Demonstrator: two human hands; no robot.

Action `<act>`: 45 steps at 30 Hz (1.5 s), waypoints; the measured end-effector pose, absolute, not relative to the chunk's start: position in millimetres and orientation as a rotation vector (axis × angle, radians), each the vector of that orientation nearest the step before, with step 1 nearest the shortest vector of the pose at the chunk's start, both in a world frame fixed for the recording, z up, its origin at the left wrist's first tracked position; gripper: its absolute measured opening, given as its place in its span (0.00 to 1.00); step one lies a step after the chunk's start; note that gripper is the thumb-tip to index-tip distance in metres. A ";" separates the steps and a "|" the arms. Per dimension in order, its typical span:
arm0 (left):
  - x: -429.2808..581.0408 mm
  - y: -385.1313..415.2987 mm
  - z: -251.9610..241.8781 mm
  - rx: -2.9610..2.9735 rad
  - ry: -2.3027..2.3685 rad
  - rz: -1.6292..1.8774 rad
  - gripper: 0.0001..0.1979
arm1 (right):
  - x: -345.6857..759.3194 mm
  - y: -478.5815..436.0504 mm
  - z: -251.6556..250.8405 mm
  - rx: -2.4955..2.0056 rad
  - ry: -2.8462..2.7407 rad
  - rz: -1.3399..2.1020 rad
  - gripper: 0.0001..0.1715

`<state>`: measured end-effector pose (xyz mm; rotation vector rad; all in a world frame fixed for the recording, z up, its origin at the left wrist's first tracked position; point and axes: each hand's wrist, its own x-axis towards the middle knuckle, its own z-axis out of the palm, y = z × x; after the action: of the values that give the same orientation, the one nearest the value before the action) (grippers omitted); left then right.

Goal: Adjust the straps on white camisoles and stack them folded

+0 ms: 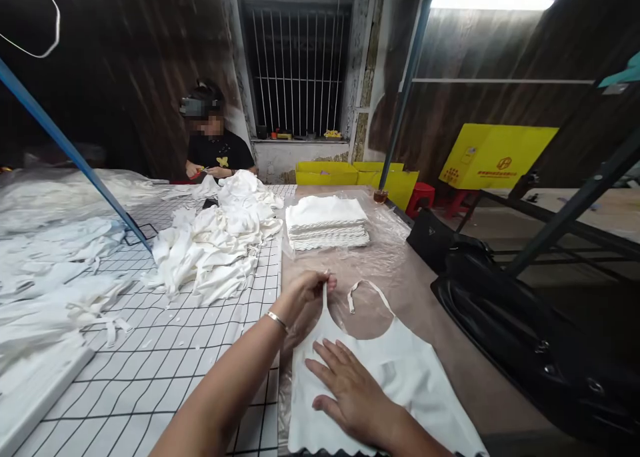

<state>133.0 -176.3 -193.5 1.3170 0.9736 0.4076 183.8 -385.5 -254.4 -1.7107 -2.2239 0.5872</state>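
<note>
A white strappy top point(415, 370) with a scalloped hem lies spread on the brown table in front of me. My left hand point(311, 289) pinches its left strap near the upper end, and the strap runs down straight from the fingers. Flat on the cloth, fingers spread, rests my right hand point(350, 390). The other strap point(373, 285) lies loose in a curve on the plastic sheet, touched by neither hand.
Beyond the top sits a folded white stack point(327, 222). Crumpled white garments point(215, 244) heap on the checked cloth point(175, 357) at left. Black bags point(500, 324) line the right edge. A blue pole point(75, 157) crosses the left. A person point(220, 147) sits across, holding red-handled scissors.
</note>
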 end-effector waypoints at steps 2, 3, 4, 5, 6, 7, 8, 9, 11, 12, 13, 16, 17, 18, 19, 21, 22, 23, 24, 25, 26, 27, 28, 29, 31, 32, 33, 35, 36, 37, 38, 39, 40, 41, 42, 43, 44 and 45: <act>133.1 -155.3 -179.4 1.184 0.919 0.425 0.14 | 183.6 -384.3 -251.9 -1.709 -2.227 0.574 0.34; 133.5 -144.6 -171.8 1.127 0.902 0.448 0.14 | 183.2 -383.7 -251.6 -1.710 -2.230 0.567 0.34; 134.1 -134.3 -163.9 1.077 0.888 0.476 0.14 | 182.7 -383.2 -251.8 -1.711 -2.235 0.566 0.34; 134.7 -125.0 -155.7 1.035 0.878 0.508 0.13 | 182.4 -382.8 -252.2 -1.716 -2.242 0.572 0.34; 135.3 -116.9 -147.2 1.002 0.869 0.540 0.12 | 182.1 -382.5 -252.7 -1.725 -2.248 0.583 0.34; 135.7 -110.1 -138.5 0.978 0.859 0.572 0.12 | 181.9 -382.3 -253.2 -1.736 -2.253 0.595 0.34; 135.8 -104.8 -129.8 0.963 0.849 0.603 0.11 | 181.6 -382.2 -253.6 -1.745 -2.255 0.603 0.33; 135.4 -101.1 -121.3 0.956 0.835 0.631 0.11 | 181.2 -382.3 -254.0 -1.751 -2.253 0.606 0.33; 133.1 -98.1 -106.1 0.958 0.803 0.681 0.11 | 180.2 -382.6 -254.8 -1.751 -2.234 0.601 0.33; 131.2 -99.0 -100.1 0.958 0.786 0.700 0.11 | 179.6 -382.8 -255.2 -1.747 -2.220 0.604 0.33; 129.1 -101.6 -95.3 0.965 0.763 0.725 0.10 | 179.4 -382.7 -255.3 -1.741 -2.203 0.620 0.33; 121.5 -119.4 -90.8 1.113 0.648 0.846 0.06 | 183.0 -378.7 -250.3 -1.668 -2.086 0.755 0.31; 118.8 -128.2 -92.6 1.211 0.589 0.888 0.05 | 186.6 -375.6 -245.8 -1.617 -1.981 0.821 0.30; 116.2 -138.1 -95.8 1.324 0.525 0.921 0.04 | 191.5 -371.5 -239.4 -1.559 -1.829 0.879 0.29; 113.4 -148.6 -100.1 1.437 0.463 0.941 0.05 | 197.6 -366.7 -231.3 -1.499 -1.644 0.919 0.27; 107.8 -169.9 -110.2 1.620 0.361 0.949 0.06 | 212.0 -356.1 -210.8 -1.390 -1.265 0.925 0.26; 105.0 -179.9 -115.4 1.693 0.323 0.957 0.07 | 219.2 -351.0 -199.6 -1.342 -1.125 0.909 0.26; 102.3 -188.9 -120.3 1.756 0.293 0.970 0.07 | 225.6 -346.4 -188.5 -1.299 -1.035 0.897 0.26; 99.7 -196.9 -124.8 1.810 0.268 0.986 0.08 | 230.6 -342.7 -178.2 -1.262 -0.984 0.900 0.26; 97.4 -203.8 -128.7 1.859 0.244 1.005 0.10 | 233.9 -340.0 -169.1 -1.233 -0.958 0.917 0.26; 95.3 -209.5 -132.1 1.910 0.221 1.027 0.12 | 235.2 -338.2 -161.5 -1.212 -0.946 0.946 0.26; 93.6 -214.1 -135.0 1.965 0.199 1.049 0.14 | 234.9 -337.3 -155.5 -1.197 -0.940 0.984 0.25; 92.3 -217.7 -137.5 2.024 0.176 1.067 0.17 | 233.4 -337.0 -151.1 -1.188 -0.935 1.027 0.24; 91.5 -220.4 -139.4 2.083 0.155 1.081 0.19 | 231.1 -337.2 -148.1 -1.184 -0.928 1.075 0.24; 91.5 -223.4 -142.0 2.188 0.120 1.093 0.22 | 226.6 -338.4 -145.2 -1.181 -0.905 1.182 0.22; 92.2 -223.9 -142.5 2.224 0.106 1.090 0.22 | 225.2 -338.9 -144.6 -1.179 -0.888 1.229 0.21; 93.2 -223.7 -142.5 2.245 0.092 1.079 0.22 | 224.7 -339.3 -144.3 -1.175 -0.869 1.269 0.20; 95.5 -222.3 -141.2 2.256 0.082 1.039 0.23 | 226.6 -339.5 -143.9 -1.159 -0.837 1.328 0.19; 96.0 -221.5 -140.4 2.253 0.098 1.010 0.23 | 228.6 -339.2 -143.8 -1.152 -0.828 1.350 0.19; 95.7 -221.1 -139.9 2.251 0.141 0.983 0.24 | 231.0 -338.7 -143.9 -1.148 -0.823 1.372 0.19; 94.3 -221.5 -140.2 2.252 0.218 0.967 0.23 | 233.7 -338.1 -144.3 -1.147 -0.816 1.393 0.20; 91.7 -223.2 -141.7 2.257 0.331 0.961 0.21 | 236.5 -337.5 -145.2 -1.149 -0.804 1.407 0.21; 87.7 -226.3 -145.1 2.270 0.468 0.950 0.18 | 239.3 -337.0 -146.5 -1.155 -0.784 1.410 0.21; 82.7 -231.0 -150.4 2.293 0.618 0.914 0.13 | 242.1 -336.6 -148.6 -1.166 -0.762 1.405 0.22; 76.9 -237.3 -157.6 2.328 0.764 0.838 0.08 | 244.9 -336.5 -151.2 -1.183 -0.741 1.393 0.22; 70.9 -245.0 -166.4 2.370 0.885 0.716 0.06 | 247.6 -336.5 -154.5 -1.203 -0.722 1.375 0.23; 65.0 -253.6 -176.3 2.412 0.973 0.558 0.08 | 250.3 -336.7 -158.3 -1.224 -0.705 1.353 0.23; 59.7 -262.6 -186.5 2.449 1.025 0.397 0.11 | 252.6 -337.1 -162.5 -1.243 -0.692 1.329 0.24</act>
<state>59.7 -262.6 -186.5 2.4485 1.0255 0.3970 252.6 -337.1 -162.5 -1.2429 -0.6920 1.3292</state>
